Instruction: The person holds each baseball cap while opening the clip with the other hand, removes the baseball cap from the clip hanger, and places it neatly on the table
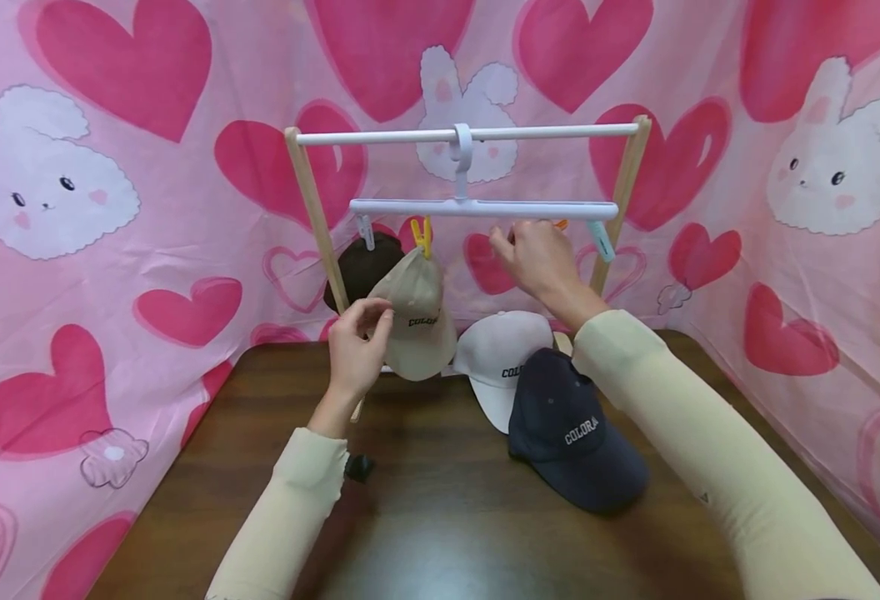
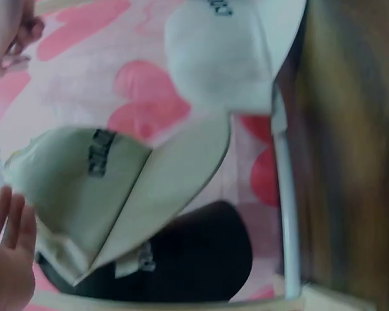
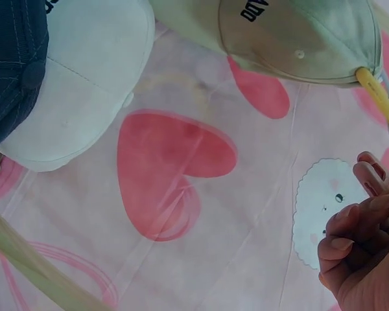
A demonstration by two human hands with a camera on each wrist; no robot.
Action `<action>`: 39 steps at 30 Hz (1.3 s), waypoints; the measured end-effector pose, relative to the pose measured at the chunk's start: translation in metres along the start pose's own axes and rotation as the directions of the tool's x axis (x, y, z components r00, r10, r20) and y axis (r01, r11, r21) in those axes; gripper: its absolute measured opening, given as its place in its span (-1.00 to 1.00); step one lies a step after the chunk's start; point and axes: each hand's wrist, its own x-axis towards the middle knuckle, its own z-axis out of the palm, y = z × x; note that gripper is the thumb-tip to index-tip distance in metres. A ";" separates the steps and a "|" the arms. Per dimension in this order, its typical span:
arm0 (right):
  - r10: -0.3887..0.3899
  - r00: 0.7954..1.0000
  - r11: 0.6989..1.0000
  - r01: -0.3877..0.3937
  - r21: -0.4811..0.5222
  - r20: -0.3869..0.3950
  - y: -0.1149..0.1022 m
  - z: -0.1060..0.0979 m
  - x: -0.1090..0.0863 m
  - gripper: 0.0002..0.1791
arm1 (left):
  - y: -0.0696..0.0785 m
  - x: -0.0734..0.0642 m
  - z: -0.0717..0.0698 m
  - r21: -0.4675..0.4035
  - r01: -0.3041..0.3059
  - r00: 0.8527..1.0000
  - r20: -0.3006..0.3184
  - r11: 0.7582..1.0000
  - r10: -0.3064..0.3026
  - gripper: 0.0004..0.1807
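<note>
A beige cap (image 1: 415, 312) hangs from the white hanger (image 1: 485, 208) by a yellow clothespin (image 1: 422, 237). Beside its left side is my left hand (image 1: 360, 342), fingers loosely bent and holding nothing; in the left wrist view those fingers (image 2: 16, 220) lie next to the cap's crown, contact unclear. Under the hanger bar, right of centre, my right hand (image 1: 537, 258) pinches a pale pinkish clothespin (image 3: 371, 175), largely hidden in the head view. Behind the beige cap hangs a dark brown cap (image 1: 365, 267), near a grey clothespin (image 1: 366, 232).
The hanger hooks over a rack's white rod (image 1: 380, 137) between wooden posts (image 1: 312, 200). A white cap (image 1: 496, 350) and navy cap (image 1: 578, 433) overlap at right on the brown table (image 1: 425, 517). Orange (image 1: 561, 224) and teal clothespins (image 1: 601, 240) hang right. A small black object (image 1: 360, 468) lies near the left sleeve.
</note>
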 end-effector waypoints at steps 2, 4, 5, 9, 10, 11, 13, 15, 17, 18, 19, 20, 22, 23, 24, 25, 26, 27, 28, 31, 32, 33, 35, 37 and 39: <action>0.008 1.000 1.000 -0.008 0.014 0.005 0.002 -0.001 -0.001 -0.43 | 0.009 0.004 -0.007 0.007 -0.023 0.999 -0.042 1.000 0.024 -0.83; 0.012 1.000 1.000 -0.012 0.022 0.007 0.004 -0.002 -0.002 -0.42 | 0.013 0.007 -0.011 0.033 -0.019 0.998 -0.051 0.999 0.021 -0.78; 0.013 1.000 1.000 -0.013 0.022 0.007 0.005 -0.002 -0.002 -0.42 | 0.012 0.008 -0.014 0.043 -0.007 0.999 -0.042 0.999 0.009 -0.74; 0.013 1.000 1.000 -0.012 0.007 -0.004 0.009 -0.004 -0.004 -0.39 | -0.005 0.008 -0.019 0.120 0.082 0.996 0.027 0.989 -0.086 -0.57; 0.013 1.000 1.000 -0.013 0.008 -0.006 0.010 -0.004 -0.004 -0.39 | -0.012 0.007 -0.020 0.130 0.103 0.993 0.047 0.986 -0.110 -0.53; 0.014 1.000 1.000 -0.014 0.008 -0.006 0.011 -0.005 -0.004 -0.40 | -0.014 0.007 -0.019 0.141 0.123 0.989 0.065 0.982 -0.133 -0.51; 0.015 1.000 1.000 -0.015 0.013 -0.005 0.014 -0.006 -0.004 -0.42 | -0.017 0.006 -0.018 0.153 0.157 0.981 0.091 0.976 -0.172 -0.50; 0.006 1.000 1.000 -0.006 0.007 -0.014 0.018 -0.008 -0.005 -0.42 | -0.018 0.005 -0.016 0.153 0.180 0.974 0.110 0.972 -0.197 -0.53; 0.001 1.000 1.000 -0.001 -0.010 -0.028 0.022 -0.010 -0.006 -0.41 | -0.019 0.004 -0.014 0.137 0.198 0.967 0.132 0.971 -0.216 -0.57; -0.001 0.999 1.000 0.000 -0.017 -0.035 0.025 -0.010 -0.006 -0.41 | -0.019 0.003 -0.013 0.127 0.206 0.964 0.145 0.970 -0.223 -0.59; 0.001 0.999 1.000 -0.002 -0.025 -0.041 0.027 -0.012 -0.006 -0.40 | -0.018 0.002 -0.012 0.111 0.210 0.961 0.158 0.971 -0.226 -0.61; 0.004 0.999 0.999 -0.006 -0.036 -0.045 0.029 -0.013 -0.006 -0.39 | -0.018 0.002 -0.011 0.094 0.210 0.959 0.172 0.973 -0.224 -0.63; 0.017 0.999 0.999 -0.019 -0.046 -0.044 0.033 -0.015 -0.007 -0.41 | -0.017 0.001 -0.010 0.057 0.207 0.955 0.204 0.977 -0.215 -0.66; 0.021 0.999 0.998 -0.024 -0.050 -0.048 0.035 -0.016 -0.007 -0.41 | -0.016 0.001 -0.009 0.041 0.203 0.953 0.220 0.978 -0.207 -0.67; 0.024 0.998 0.998 -0.027 -0.056 -0.051 0.036 -0.017 -0.006 -0.41 | -0.016 0.000 -0.009 0.021 0.200 0.951 0.236 0.980 -0.199 -0.69; 0.025 0.998 0.998 -0.029 -0.062 -0.054 0.037 -0.018 -0.006 -0.40 | -0.015 0.000 -0.009 0.003 0.197 0.949 0.253 0.980 -0.191 -0.70; 0.023 0.998 0.997 -0.027 -0.069 -0.059 0.039 -0.019 -0.006 -0.40 | -0.014 0.000 -0.008 -0.012 0.196 0.945 0.270 0.980 -0.186 -0.71; 0.021 0.998 0.997 -0.026 -0.069 -0.062 0.040 -0.020 -0.006 -0.39 | -0.013 -0.001 -0.008 -0.024 0.199 0.940 0.287 0.980 -0.184 -0.72; 0.019 0.998 0.997 -0.024 -0.070 -0.067 0.041 -0.021 -0.006 -0.38 | -0.013 -0.001 -0.007 -0.034 0.203 0.936 0.301 0.978 -0.184 -0.73; 0.015 0.997 0.997 -0.020 -0.071 -0.073 0.043 -0.023 -0.006 -0.37 | -0.011 -0.003 -0.006 -0.046 0.222 0.921 0.338 0.974 -0.193 -0.75; 0.018 0.997 0.997 -0.023 -0.072 -0.070 0.044 -0.024 -0.006 -0.37 | -0.010 -0.004 -0.005 -0.049 0.228 0.916 0.348 0.972 -0.197 -0.76; 0.024 0.998 0.997 -0.029 -0.071 -0.065 0.045 -0.025 -0.006 -0.36 | -0.009 -0.004 -0.005 -0.050 0.232 0.913 0.356 0.971 -0.200 -0.77; 0.037 0.998 0.997 -0.041 -0.072 -0.056 0.046 -0.026 -0.007 -0.37 | -0.008 -0.005 -0.006 -0.064 0.239 0.907 0.371 0.969 -0.199 -0.78; 0.045 0.998 0.996 -0.049 -0.081 -0.051 0.047 -0.027 -0.007 -0.37 | -0.006 -0.006 -0.007 -0.092 0.247 0.904 0.382 0.965 -0.195 -0.78; 0.053 0.998 0.995 -0.056 -0.079 -0.046 0.047 -0.028 -0.007 -0.38 | -0.006 -0.005 -0.010 -0.131 0.257 0.903 0.386 0.957 -0.189 -0.77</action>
